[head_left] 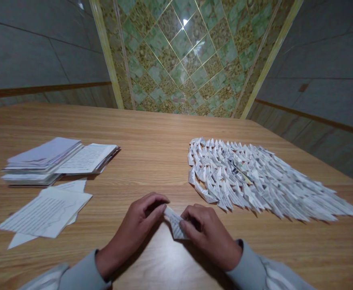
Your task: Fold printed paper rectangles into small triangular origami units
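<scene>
Between my two hands is a small folded piece of printed paper [176, 225], held just above or on the table; its exact shape is partly hidden by fingers. My left hand [146, 213] pinches its upper left end between thumb and fingers. On its right side, my right hand [205, 229] grips it with the thumb in front and curled fingers behind. To the right lie many folded paper boats [248, 177], set close together in rows, made of similar printed paper.
A stack of paper and booklets [43, 161] stands at the left, with an open-looking printed pile [88, 158] beside it. Nearer me, loose printed sheets [46, 211] overlap on the wooden table [146, 133]. A tiled wall [182, 60] rises behind the far edge.
</scene>
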### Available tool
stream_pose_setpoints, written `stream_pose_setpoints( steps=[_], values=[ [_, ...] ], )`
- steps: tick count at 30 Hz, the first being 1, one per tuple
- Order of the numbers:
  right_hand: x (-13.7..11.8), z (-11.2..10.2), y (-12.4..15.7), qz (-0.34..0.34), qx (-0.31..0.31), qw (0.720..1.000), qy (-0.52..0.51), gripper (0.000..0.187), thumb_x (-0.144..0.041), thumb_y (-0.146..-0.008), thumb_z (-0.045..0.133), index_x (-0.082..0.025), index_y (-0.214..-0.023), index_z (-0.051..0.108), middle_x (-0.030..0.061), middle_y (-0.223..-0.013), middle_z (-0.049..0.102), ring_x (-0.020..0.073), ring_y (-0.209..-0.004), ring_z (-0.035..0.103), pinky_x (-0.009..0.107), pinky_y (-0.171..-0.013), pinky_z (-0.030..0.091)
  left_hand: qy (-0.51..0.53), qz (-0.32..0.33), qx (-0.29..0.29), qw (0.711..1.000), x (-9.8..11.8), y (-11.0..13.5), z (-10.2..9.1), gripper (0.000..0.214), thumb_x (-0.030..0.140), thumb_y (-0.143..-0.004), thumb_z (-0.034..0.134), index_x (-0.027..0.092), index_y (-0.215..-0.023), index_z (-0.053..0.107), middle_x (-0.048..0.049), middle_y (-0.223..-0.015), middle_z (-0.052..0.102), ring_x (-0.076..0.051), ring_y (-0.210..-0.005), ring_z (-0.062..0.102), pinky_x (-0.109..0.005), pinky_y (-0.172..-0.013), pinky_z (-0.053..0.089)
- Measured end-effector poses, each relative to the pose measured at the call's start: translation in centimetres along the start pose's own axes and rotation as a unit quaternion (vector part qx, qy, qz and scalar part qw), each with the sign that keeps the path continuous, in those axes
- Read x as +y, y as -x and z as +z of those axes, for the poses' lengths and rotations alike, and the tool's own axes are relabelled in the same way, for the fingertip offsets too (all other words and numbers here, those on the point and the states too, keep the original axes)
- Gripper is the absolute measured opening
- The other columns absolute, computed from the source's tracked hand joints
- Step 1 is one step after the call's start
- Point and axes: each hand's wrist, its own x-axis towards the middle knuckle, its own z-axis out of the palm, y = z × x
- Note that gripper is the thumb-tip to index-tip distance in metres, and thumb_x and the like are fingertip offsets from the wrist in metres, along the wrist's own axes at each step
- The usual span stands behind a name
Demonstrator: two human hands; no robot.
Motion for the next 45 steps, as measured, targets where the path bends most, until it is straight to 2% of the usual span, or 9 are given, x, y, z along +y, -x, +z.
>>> stream_pose_setpoints(
  steps=[2, 3, 8, 13, 18, 23, 30, 39, 45],
  values=[
    [-0.1, 0.3, 0.0, 0.014, 0.03, 0.999, -0.012, 0.01, -0.011, -0.087, 0.057, -0.018, -0.081, 0.06, -0.0026, -0.067, 0.057, 0.0139, -0.062, 0.052, 0.024, -0.058, 0.032, -0.026, 0.012, 0.057, 0.998, 0.1, 0.4, 0.3, 0.009, 0.027, -0.093, 0.057, 0.021, -0.093, 0.063, -0.0027, -0.084, 0.067, -0.02, -0.077, 0.062, -0.029, -0.071, 0.048],
    [-0.2, 0.4, 0.0, 0.02, 0.045, 0.999, -0.018, 0.009, -0.012, -0.088, 0.056, -0.019, -0.082, 0.059, -0.0031, -0.066, 0.056, 0.0139, -0.061, 0.051, 0.024, -0.057, 0.031, -0.035, 0.023, 0.057, 0.997, 0.2, 0.6, 0.5, 0.007, 0.026, -0.093, 0.057, 0.022, -0.092, 0.063, -0.0026, -0.083, 0.066, -0.02, -0.076, 0.062, -0.029, -0.07, 0.048],
    [-0.3, 1.2, -0.1, 0.049, 0.077, 0.993, -0.069, 0.009, -0.023, -0.093, 0.052, -0.02, -0.084, 0.051, -0.0037, -0.065, 0.055, 0.0139, -0.056, 0.051, 0.024, -0.053, 0.031, -0.027, 0.083, -0.065, 0.994, 0.8, 1.8, 2.0, 0.014, 0.021, -0.095, 0.056, 0.025, -0.095, 0.069, -0.0066, -0.101, 0.068, -0.023, -0.094, 0.064, -0.031, -0.084, 0.048],
    [-0.3, 1.6, 0.0, 0.021, 0.018, 0.995, -0.1, 0.017, -0.031, -0.097, 0.048, -0.022, -0.083, 0.049, -0.0015, -0.073, 0.057, 0.0152, -0.066, 0.052, 0.025, -0.061, 0.037, 0.066, 0.007, -0.064, 0.996, 0.5, 2.0, 2.6, 0.012, 0.029, -0.093, 0.062, 0.024, -0.102, 0.068, -0.0074, -0.104, 0.069, -0.022, -0.088, 0.064, -0.029, -0.078, 0.05],
    [-0.4, 1.5, 0.1, 0.005, -0.002, 0.992, -0.125, 0.025, -0.035, -0.1, 0.043, -0.021, -0.082, 0.053, 0.0023, -0.081, 0.059, 0.0182, -0.078, 0.055, 0.028, -0.069, 0.039, 0.176, -0.06, -0.063, 0.981, 0.3, 2.0, 2.8, 0.017, 0.035, -0.089, 0.065, 0.02, -0.097, 0.065, -0.0049, -0.091, 0.068, -0.018, -0.078, 0.06, -0.027, -0.07, 0.047],
    [-0.5, 1.5, 0.1, 0.006, 0.007, 0.991, -0.132, 0.026, -0.035, -0.099, 0.045, -0.02, -0.08, 0.055, 0.0025, -0.079, 0.059, 0.0183, -0.077, 0.055, 0.028, -0.069, 0.039, 0.207, -0.075, -0.072, 0.973, 0.2, 2.1, 3.1, 0.018, 0.027, -0.081, 0.071, 0.02, -0.096, 0.063, -0.0043, -0.092, 0.067, -0.017, -0.078, 0.059, -0.028, -0.071, 0.048],
    [-1.0, 1.2, 0.1, 0.022, 0.02, 0.991, -0.13, 0.02, -0.033, -0.09, 0.058, -0.02, -0.076, 0.054, -0.0012, -0.071, 0.056, 0.0152, -0.067, 0.05, 0.026, -0.061, 0.035, 0.217, -0.049, -0.084, 0.971, 0.3, 2.2, 3.0, 0.022, 0.009, -0.076, 0.069, 0.021, -0.092, 0.06, -0.0005, -0.093, 0.061, -0.017, -0.084, 0.058, -0.027, -0.073, 0.049],
    [-1.0, 0.9, 0.1, 0.018, 0.032, 0.991, -0.127, 0.019, -0.031, -0.093, 0.056, -0.019, -0.078, 0.058, 0.0002, -0.073, 0.059, 0.0157, -0.067, 0.054, 0.026, -0.062, 0.037, 0.293, -0.066, -0.075, 0.951, -0.1, 2.1, 3.0, 0.022, 0.02, -0.078, 0.075, 0.021, -0.093, 0.059, 0.0004, -0.093, 0.056, -0.013, -0.075, 0.051, -0.023, -0.062, 0.044],
    [-0.7, 1.3, 0.3, -0.009, 0.066, 0.996, -0.053, 0.008, -0.022, -0.092, 0.052, -0.02, -0.085, 0.056, 0.0018, -0.076, 0.061, 0.0175, -0.069, 0.057, 0.027, -0.062, 0.038, 0.251, -0.077, -0.045, 0.964, 0.8, 1.8, 3.0, 0.017, 0.023, -0.082, 0.071, 0.022, -0.096, 0.061, -0.0025, -0.096, 0.059, -0.016, -0.082, 0.058, -0.023, -0.063, 0.048]
  ],
)
